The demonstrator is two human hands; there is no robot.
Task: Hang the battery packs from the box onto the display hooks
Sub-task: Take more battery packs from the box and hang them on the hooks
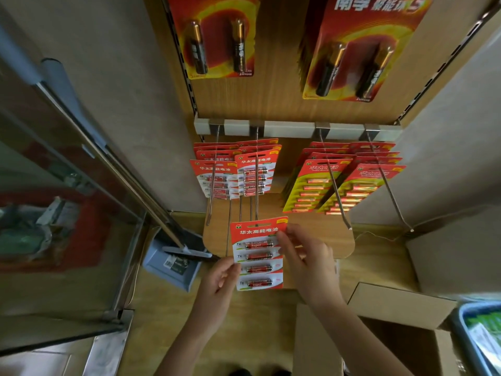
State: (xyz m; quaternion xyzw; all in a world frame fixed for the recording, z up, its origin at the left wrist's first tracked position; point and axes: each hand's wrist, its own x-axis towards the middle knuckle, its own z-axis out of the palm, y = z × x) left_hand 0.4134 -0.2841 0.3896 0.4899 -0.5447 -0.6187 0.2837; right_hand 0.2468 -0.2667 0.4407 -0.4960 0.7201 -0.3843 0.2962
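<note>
Below display hooks (pixel 256 207) | battery pack (pixel 257 256) not yet hung, left hand (pixel 219 283) pinching its lower-left edge, right hand (pixel 306 261) its top-right | hooks already part-stocked | box (pixel 401 302) contents unseen, remainder unclear

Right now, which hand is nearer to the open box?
Right. The right hand pinches the right edge of the pack, on the side where the box stands. The left hand holds the pack's left edge, farther from the box.
</note>
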